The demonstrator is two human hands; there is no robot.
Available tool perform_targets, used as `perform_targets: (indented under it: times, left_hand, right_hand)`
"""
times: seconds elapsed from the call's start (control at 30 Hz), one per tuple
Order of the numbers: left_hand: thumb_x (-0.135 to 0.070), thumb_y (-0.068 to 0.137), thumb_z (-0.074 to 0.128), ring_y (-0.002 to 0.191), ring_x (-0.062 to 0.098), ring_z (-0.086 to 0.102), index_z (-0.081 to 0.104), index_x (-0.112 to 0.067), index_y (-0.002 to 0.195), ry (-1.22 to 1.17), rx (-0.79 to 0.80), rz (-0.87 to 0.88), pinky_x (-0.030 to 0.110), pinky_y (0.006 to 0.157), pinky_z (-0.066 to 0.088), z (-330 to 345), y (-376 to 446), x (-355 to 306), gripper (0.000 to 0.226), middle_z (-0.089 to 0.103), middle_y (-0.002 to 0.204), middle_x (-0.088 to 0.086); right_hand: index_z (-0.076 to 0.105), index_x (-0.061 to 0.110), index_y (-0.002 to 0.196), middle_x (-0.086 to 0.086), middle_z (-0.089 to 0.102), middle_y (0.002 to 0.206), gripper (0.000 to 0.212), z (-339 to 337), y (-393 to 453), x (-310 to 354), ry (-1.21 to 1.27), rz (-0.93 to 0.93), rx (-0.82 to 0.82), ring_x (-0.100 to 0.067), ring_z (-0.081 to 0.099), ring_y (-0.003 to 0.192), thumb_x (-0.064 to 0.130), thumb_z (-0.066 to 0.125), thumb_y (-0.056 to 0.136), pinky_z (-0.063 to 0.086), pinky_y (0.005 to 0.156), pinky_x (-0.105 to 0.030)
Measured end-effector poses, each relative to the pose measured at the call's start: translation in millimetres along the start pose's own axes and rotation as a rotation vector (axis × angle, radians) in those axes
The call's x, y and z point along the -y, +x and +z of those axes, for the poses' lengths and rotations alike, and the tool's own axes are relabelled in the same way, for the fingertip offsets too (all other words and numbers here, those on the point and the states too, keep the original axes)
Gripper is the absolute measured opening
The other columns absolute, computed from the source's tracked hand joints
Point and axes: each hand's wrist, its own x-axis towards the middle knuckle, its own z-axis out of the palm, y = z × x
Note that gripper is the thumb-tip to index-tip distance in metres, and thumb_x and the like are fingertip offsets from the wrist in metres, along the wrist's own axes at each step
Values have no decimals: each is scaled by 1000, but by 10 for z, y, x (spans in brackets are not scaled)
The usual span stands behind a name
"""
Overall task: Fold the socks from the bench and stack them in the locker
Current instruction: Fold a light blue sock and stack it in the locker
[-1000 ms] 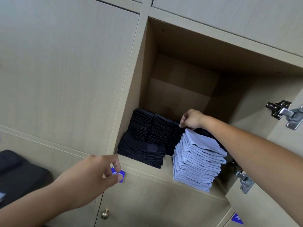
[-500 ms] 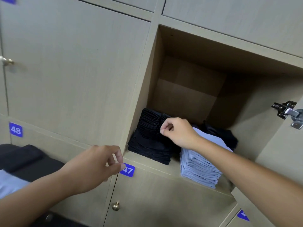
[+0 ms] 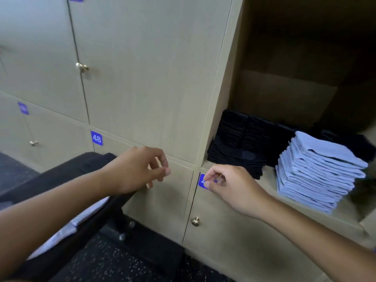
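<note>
Both hands are empty with fingers loosely curled: left hand over the black bench, right hand near the locker. Best reach left for the pale blue socks on the bench. Folded pale blue stack sits right, black stacks left and behind.

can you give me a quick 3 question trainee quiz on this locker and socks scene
1. True or false: the right hand holds a folded sock.
2. Which stack stands nearest the open locker's front edge on the right? A) the light blue socks B) the black socks C) a white towel
3. What number is on the blue label above the left hand?

Key: 1. False, neither hand has a grip on anything. 2. A. 3. 48.
</note>
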Motion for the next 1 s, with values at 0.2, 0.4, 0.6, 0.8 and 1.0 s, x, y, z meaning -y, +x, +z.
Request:
perform_targets:
  times: [0.2, 0.4, 0.6, 0.8, 1.0]
  left_hand:
    - [-25, 96, 69, 62, 18, 74, 67, -21, 90, 44, -16, -112, 31, 66, 54, -166, -80, 451, 8, 76, 74, -6]
    - [-25, 97, 69, 67, 24, 75, 68, -15, 95, 41, -132, -207, 29, 65, 52, -404, -171, 665, 10, 77, 76, -2]
    - [-26, 96, 71, 70, 25, 76, 68, -10, 96, 57, -293, -316, 24, 62, 57, -765, -369, 853, 15, 78, 80, 4]
    - [-27, 91, 76, 80, 25, 75, 71, -14, 95, 187, -224, -438, 33, 83, 57, -752, -426, 1173, 15, 77, 87, 4]
    - [-32, 89, 75, 94, 21, 58, 69, -10, 111, 512, 11, -575, 30, 83, 46, -578, -402, 1577, 32, 69, 111, 5]
  right_hand:
    - [69, 32, 102, 16, 66, 89, 12, 232, 0, 53, -13, -54, 94, 2, 56, 77, 37, 67, 92, 43, 69, -19]
    - [67, 35, 99, 17, 65, 90, 8, 333, 68, 46, 2, -89, 143, 6, 57, 83, 40, 67, 93, 46, 71, -16]
    - [67, 37, 92, 20, 67, 84, 7, 424, 174, 158, 60, -124, 166, 3, 61, 79, 43, 70, 88, 55, 78, -30]
    - [69, 33, 93, 17, 67, 87, 5, 482, 210, 268, 107, -161, 205, 0, 60, 76, 36, 72, 91, 51, 76, -24]
    - [68, 35, 96, 16, 67, 89, 6, 580, 212, 309, 96, -177, 267, 3, 58, 75, 37, 70, 92, 42, 67, -12]
